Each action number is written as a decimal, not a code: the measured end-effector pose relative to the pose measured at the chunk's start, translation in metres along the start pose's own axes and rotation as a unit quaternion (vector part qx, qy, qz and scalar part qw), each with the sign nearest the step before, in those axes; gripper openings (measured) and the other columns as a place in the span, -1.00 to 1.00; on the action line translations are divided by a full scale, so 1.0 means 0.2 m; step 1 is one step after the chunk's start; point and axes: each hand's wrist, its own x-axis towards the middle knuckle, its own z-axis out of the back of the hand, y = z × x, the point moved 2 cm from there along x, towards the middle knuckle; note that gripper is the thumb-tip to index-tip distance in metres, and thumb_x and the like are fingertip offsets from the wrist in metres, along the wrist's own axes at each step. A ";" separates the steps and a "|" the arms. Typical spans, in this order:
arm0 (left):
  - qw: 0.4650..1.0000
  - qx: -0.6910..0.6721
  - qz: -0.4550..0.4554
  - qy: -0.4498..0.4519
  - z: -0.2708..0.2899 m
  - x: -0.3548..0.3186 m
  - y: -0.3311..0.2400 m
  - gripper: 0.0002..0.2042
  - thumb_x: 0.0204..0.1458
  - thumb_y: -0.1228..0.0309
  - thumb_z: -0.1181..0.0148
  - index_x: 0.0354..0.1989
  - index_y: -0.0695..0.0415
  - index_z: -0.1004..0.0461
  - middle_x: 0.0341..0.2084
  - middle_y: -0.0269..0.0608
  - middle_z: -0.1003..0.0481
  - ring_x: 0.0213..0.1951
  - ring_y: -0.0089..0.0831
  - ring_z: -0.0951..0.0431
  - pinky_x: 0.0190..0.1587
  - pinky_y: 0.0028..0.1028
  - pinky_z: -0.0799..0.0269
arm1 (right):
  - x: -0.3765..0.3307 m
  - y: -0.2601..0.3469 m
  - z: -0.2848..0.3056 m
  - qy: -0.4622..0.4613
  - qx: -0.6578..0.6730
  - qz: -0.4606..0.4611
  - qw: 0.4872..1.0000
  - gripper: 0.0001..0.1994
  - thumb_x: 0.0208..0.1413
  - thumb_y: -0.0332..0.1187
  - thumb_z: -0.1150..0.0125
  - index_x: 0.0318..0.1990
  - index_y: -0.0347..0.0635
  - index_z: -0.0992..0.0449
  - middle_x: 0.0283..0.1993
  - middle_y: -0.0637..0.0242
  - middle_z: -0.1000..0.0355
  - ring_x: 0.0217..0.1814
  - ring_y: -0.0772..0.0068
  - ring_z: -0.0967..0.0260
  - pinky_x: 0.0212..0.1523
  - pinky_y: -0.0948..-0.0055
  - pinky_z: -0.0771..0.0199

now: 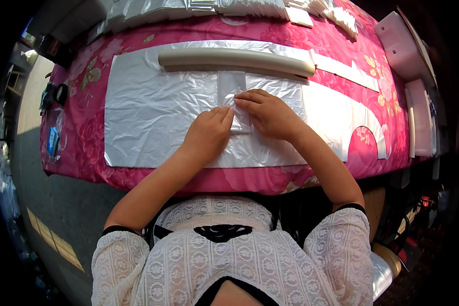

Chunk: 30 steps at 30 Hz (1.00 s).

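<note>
I'm looking down on both hands meeting at the middle of the bench. My left hand lies knuckles-up, its fingers curled and pressing down on a small clear plastic bag, a narrow strip running toward 12 o'clock. My right hand sits at 3 o'clock of the left, just beside it, fingertips flat on the same bag's right edge. Neither hand is clenched round it; both press it flat, touching it from above.

Under the bag lies a large sheet of crinkled white plastic. At 12 o'clock of the hands, a long pale roll lies crosswise. The bench wears a pink flowered cloth. Farther toward 12, stacks of clear bags line the far edge. At 2 o'clock, white foam pieces.
</note>
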 end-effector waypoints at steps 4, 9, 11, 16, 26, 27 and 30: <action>0.998 -0.031 -0.058 -0.015 0.03 -0.04 0.00 -0.61 -0.30 0.53 -0.14 -0.17 0.36 -0.39 -0.25 0.00 -0.46 -0.19 -0.19 -0.48 -0.15 -0.33 -0.38 | -0.01 0.03 -0.01 -0.035 0.042 0.018 0.998 -0.67 -0.26 -0.61 -0.12 -0.21 -0.26 -0.48 -0.14 0.22 -0.43 -0.06 0.21 -0.34 -0.06 0.36 -0.38; 0.996 -0.064 -0.062 0.012 0.13 -0.15 -0.07 -0.52 -0.33 0.43 -0.26 -0.12 0.29 -0.39 -0.18 -0.04 -0.47 -0.16 -0.18 -0.48 -0.12 -0.31 -0.37 | -0.12 0.17 -0.08 -0.057 0.044 0.059 0.996 -0.70 -0.32 -0.57 -0.19 -0.29 -0.18 -0.51 -0.23 0.33 -0.46 -0.18 0.27 -0.37 -0.18 0.37 -0.42; 0.996 -0.067 -0.050 0.017 0.13 -0.17 -0.06 -0.50 -0.33 0.40 -0.28 -0.10 0.29 -0.38 -0.20 -0.05 -0.47 -0.17 -0.19 -0.48 -0.13 -0.32 -0.37 | -0.13 0.17 -0.08 -0.049 0.050 0.034 0.997 -0.72 -0.27 -0.55 -0.18 -0.28 -0.16 -0.51 -0.27 0.33 -0.46 -0.21 0.28 -0.38 -0.20 0.38 -0.41; 0.984 -0.132 0.118 0.032 0.12 -0.14 -0.03 -0.47 -0.20 0.35 -0.25 -0.01 0.32 -0.32 -0.38 -0.07 -0.51 -0.36 -0.23 -0.53 -0.28 -0.38 -0.41 | -0.10 0.15 -0.05 -0.040 0.222 -0.239 0.945 -0.87 -0.04 -0.47 -0.17 -0.30 -0.24 -0.55 -0.49 0.26 -0.47 -0.48 0.45 -0.40 -0.40 0.50 -0.39; 0.886 -0.288 0.362 0.008 0.05 -0.01 0.13 -0.35 -0.09 0.40 -0.22 0.14 0.44 -0.09 -0.61 -0.09 -0.52 -0.59 -0.44 -0.52 -0.47 -0.53 -0.38 | 0.07 0.04 -0.02 0.089 0.271 -0.429 0.857 -0.67 0.01 -0.19 -0.16 -0.59 -0.32 -0.51 -0.71 0.31 -0.38 -0.69 0.60 -0.30 -0.58 0.56 -0.30; 0.878 -0.302 0.373 0.007 0.05 -0.01 0.13 -0.34 -0.09 0.40 -0.22 0.15 0.45 -0.07 -0.63 -0.11 -0.51 -0.60 -0.45 -0.51 -0.47 -0.54 -0.38 | 0.08 0.04 -0.02 0.094 0.268 -0.432 0.856 -0.67 0.00 -0.20 -0.16 -0.59 -0.32 -0.51 -0.71 0.31 -0.38 -0.68 0.59 -0.30 -0.58 0.56 -0.30; 0.864 -0.289 0.403 0.087 0.10 0.02 0.11 -0.30 -0.11 0.39 -0.24 0.18 0.40 -0.05 -0.38 0.00 -0.52 -0.39 -0.34 -0.54 -0.33 -0.48 -0.41 | 0.10 0.02 -0.02 0.106 0.259 -0.438 0.854 -0.67 -0.01 -0.21 -0.16 -0.60 -0.33 -0.51 -0.71 0.31 -0.38 -0.67 0.58 -0.31 -0.58 0.56 -0.30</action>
